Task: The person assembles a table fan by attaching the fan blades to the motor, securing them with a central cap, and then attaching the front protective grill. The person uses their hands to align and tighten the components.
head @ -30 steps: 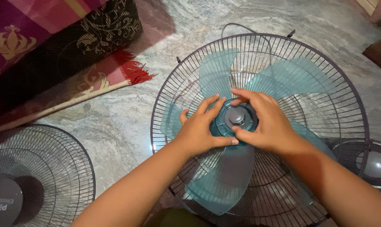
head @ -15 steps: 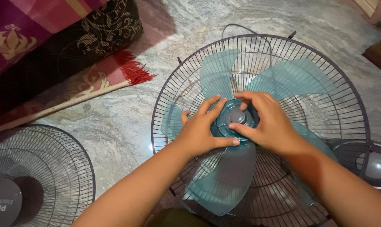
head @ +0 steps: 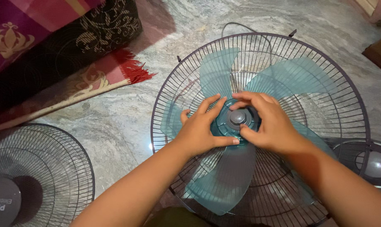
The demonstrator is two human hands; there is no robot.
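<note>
Right hand [head: 269, 126] fingers re-curled around grey hub cap [head: 237, 116]; left hand [head: 203, 128] flat, bracing teal blade hub [head: 222, 126].

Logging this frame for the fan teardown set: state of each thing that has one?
Left hand: flat on the blade hub, bracing it.
Right hand: fingertips pinch the grey centre cap.
Blue fan blade: seated in the rear grille.
Front grille: off, lying on the floor.
</note>
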